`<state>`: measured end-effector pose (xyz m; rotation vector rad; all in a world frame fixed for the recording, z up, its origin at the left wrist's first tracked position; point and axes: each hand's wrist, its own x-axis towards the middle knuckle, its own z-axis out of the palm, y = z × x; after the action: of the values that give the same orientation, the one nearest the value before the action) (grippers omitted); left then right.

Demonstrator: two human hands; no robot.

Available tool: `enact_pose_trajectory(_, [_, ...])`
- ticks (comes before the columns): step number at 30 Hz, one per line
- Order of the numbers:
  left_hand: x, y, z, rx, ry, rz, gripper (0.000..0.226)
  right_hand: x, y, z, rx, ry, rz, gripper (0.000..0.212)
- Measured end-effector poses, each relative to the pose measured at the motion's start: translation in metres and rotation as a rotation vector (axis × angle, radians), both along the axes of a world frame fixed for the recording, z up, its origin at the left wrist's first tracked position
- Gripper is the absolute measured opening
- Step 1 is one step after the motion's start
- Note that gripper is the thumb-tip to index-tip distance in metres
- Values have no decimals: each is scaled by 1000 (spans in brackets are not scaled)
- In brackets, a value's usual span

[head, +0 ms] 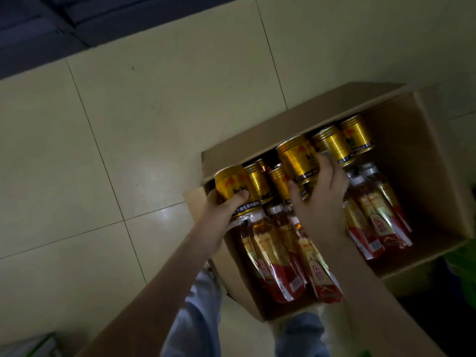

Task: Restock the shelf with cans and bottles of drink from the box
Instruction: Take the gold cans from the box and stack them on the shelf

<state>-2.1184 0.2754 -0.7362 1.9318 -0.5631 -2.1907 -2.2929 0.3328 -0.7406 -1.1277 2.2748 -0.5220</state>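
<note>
My left grip (221, 210) was curled round a gold can (229, 185) at the left edge of the cardboard box (425, 155). My right grip (322, 194) was curled round a second gold can (296, 158), just above the other cans (332, 144). Bottles (270, 253) with red labels lay beside them. The box sat on the tiled floor (103, 150).

The right hand (322, 191) and its arm cover several bottles (273, 256) in the box (322, 112), whose right corner runs out of view. Print on the cans (332, 145) is too blurred to read. A green thing (463, 253) beside the box is cut off.
</note>
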Motion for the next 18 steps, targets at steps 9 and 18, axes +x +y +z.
enact_pose_trajectory(9, [6, 9, 41, -57, 33, -59, 53, -24, -28, -13, 370, -70, 22, 87])
enact_pose_trajectory(18, [-15, 45, 256, -165, 96, -19, 72, -20, 47, 254, 78, -449, -157, 84])
